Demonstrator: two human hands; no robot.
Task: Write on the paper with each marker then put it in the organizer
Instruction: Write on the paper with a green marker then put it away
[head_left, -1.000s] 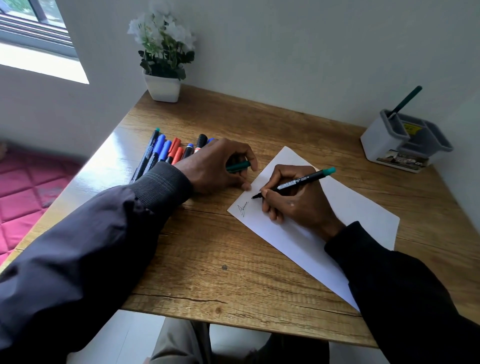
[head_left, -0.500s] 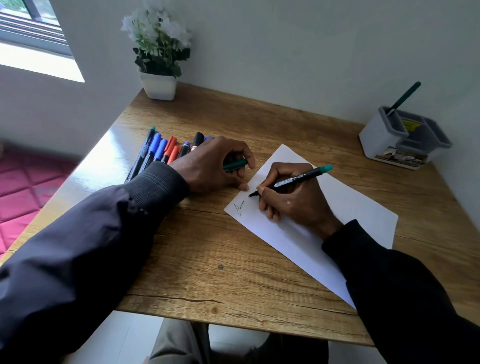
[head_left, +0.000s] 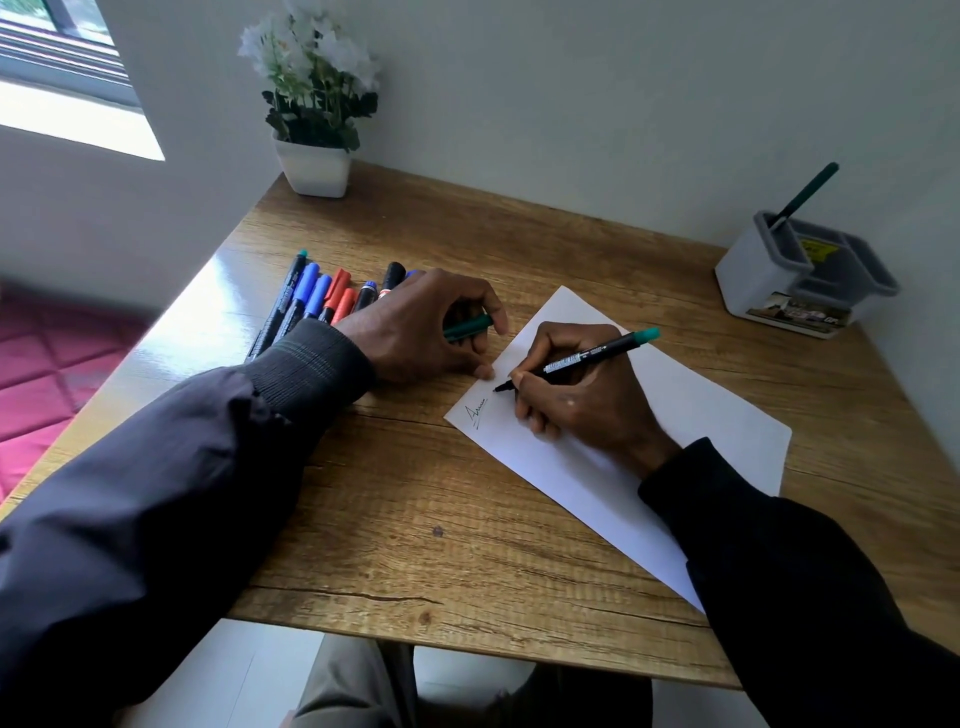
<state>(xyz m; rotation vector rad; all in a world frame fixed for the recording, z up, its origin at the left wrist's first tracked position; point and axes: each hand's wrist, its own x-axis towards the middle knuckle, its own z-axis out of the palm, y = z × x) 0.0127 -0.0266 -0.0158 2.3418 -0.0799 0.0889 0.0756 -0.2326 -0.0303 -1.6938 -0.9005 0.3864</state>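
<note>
my right hand grips the green-ended marker in a writing hold, fingers curled round the barrel near the nib, the capless tip pointing left and down at the left corner of the paper; whether the nib is touching the sheet i cannot tell. just near-left of the tip lies a small green scribble. my left hand rests on the table just beside the sheet's left edge, fingers closed round the green cap, which sticks out to the right. behind that hand, far-left, the unused markers lie side by side in a row. the organizer stands at the far right, well apart from the paper, with one marker already leaning in its left compartment. to do this step well, i judge: keep the heel of my right hand planted on the sheet so the paper cannot slide, since my left hand is not pinning it; write a short mark with light pressure, clear of the existing scribble so each marker's trace reads separately; keep the stroke inside the edge, as the nib sits close to the corner and could run onto the wood. keep the cap ready in my left hand, opening towards the nib, so capping comes straight after the stroke and before the long reach to the organizer.
</note>
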